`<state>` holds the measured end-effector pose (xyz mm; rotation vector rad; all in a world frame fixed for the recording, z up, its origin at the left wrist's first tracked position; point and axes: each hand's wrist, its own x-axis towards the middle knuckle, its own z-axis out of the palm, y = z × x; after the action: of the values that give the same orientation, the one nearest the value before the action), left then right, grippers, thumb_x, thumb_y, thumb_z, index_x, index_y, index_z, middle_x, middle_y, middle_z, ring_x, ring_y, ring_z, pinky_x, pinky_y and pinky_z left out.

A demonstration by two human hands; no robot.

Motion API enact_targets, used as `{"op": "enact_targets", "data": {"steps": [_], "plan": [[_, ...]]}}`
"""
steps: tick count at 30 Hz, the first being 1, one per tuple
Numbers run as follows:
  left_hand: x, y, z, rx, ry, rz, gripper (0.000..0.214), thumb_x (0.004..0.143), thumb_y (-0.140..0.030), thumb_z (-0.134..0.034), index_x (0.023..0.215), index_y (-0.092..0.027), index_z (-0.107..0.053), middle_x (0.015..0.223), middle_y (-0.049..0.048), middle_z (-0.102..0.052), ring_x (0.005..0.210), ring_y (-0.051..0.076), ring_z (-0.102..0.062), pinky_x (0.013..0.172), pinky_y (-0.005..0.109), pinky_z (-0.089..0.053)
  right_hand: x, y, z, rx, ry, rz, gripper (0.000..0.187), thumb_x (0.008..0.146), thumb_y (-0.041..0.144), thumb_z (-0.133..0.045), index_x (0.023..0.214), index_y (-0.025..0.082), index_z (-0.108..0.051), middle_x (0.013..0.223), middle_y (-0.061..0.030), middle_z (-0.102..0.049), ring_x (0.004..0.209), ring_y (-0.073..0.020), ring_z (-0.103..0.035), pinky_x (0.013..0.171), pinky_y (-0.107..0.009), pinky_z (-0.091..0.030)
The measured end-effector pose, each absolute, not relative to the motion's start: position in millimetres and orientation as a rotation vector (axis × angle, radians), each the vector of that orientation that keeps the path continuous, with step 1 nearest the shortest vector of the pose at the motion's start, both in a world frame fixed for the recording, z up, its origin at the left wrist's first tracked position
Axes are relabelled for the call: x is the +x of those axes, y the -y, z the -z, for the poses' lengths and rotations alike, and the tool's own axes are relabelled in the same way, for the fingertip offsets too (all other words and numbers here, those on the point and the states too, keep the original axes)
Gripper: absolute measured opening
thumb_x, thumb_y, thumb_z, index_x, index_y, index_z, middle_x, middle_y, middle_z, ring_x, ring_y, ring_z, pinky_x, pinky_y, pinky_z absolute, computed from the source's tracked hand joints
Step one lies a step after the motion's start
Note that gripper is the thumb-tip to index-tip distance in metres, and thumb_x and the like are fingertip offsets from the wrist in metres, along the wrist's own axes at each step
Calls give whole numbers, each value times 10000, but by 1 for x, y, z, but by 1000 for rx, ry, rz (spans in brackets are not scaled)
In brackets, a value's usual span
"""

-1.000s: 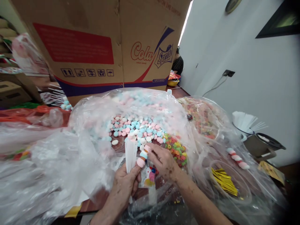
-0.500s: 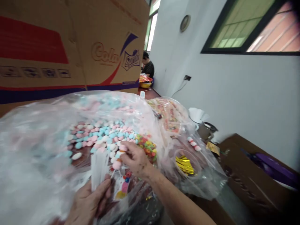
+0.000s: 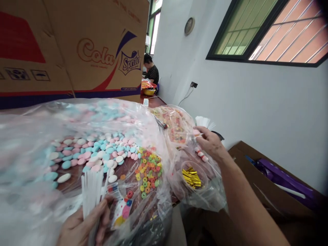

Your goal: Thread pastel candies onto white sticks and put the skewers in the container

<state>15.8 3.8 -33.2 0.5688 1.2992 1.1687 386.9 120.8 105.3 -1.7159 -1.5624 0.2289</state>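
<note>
My left hand (image 3: 84,222) is closed around a bundle of thin white sticks (image 3: 92,188), which stand upright from the fist. Stretched out to the right, my right hand (image 3: 211,141) pinches what looks like a stick with a pink candy (image 3: 196,132) at its end; the fingers hide part of it. A red, pink and white candy skewer (image 3: 201,154) lies just below that hand. Pink, blue and white oval candies (image 3: 94,150) spread out of a clear plastic bag. Beside them are small colourful ring candies (image 3: 150,169) and a printed clear wrapper (image 3: 123,208).
Gold twist ties (image 3: 191,177) sit in a round clear tub. Another plastic bag (image 3: 176,123) holds colourful pieces. A large carton (image 3: 97,78) rises at the back left. At right stands an open brown box (image 3: 246,184) with a purple item (image 3: 282,184). A person (image 3: 152,71) sits beyond.
My right hand has moved from the oval candies, near the sticks, to the far right above the candy skewer. My left hand still holds the sticks. The view has turned right.
</note>
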Motion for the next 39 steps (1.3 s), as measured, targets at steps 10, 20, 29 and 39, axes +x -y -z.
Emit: {"op": "enact_targets", "data": {"steps": [10,20,29,39], "plan": [[14,-8,31,710,-1244,-1143,531,697,-654,-740,602,-143,-632,375,-11,-556,257,56,-375,298,161,-288,499,-134,-20,-2019,2032,105,281,805,251,-543,998,184,-735,982,-202,-720,861,-315,-692,753,-424,-492],[14,-3,34,680,-1228,-1148,422,773,-582,-690,755,-169,-607,364,-26,-573,257,89,-430,299,164,-322,276,-103,-68,-1346,2061,-239,227,907,349,-494,933,230,-685,937,-59,-741,873,-215,-670,793,-338,-512],[15,-5,35,668,-1153,-1159,428,757,-569,-721,641,-178,-592,379,-16,-569,293,102,-467,318,187,-373,151,-73,-17,-1148,1860,-1382,187,842,292,-572,667,231,-550,639,-1,-583,596,-155,-524,575,-290,-401],[15,-7,37,659,-1246,-1292,348,802,-509,-686,844,-187,-559,608,-24,-674,288,61,-430,273,162,-300,148,-82,-3,-1227,1833,-1363,211,810,341,-561,664,198,-510,585,63,-440,562,-98,-393,530,-225,-305]]}}
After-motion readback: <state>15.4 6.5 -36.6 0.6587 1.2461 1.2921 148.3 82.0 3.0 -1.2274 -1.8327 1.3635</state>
